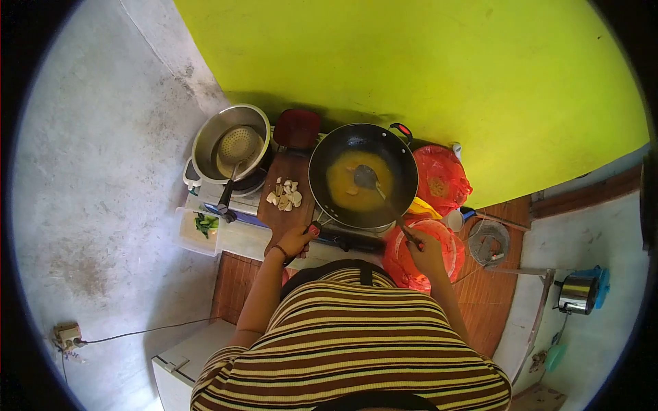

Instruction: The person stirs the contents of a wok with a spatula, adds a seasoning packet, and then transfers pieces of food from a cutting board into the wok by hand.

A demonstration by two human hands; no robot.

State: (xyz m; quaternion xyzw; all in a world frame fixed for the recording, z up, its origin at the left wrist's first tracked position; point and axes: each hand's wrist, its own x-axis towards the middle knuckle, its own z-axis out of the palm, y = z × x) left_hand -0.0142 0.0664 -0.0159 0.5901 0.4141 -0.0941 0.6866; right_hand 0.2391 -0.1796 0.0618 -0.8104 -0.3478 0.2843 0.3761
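The person wears a short-sleeved top (356, 335) with horizontal stripes in dark brown, dark red and pale yellow, and the stripes curve across the back and the shoulders. A dark strap (367, 274) with a curved dark band runs at the far edge of the top, near the neck, and another dark curved band shows at the near edge of the picture. On the wrist of the left hand (296, 241) there is a thin dark bracelet (279, 252), and both arms are bare from the sleeves down to the right hand (425, 252) and the left one.
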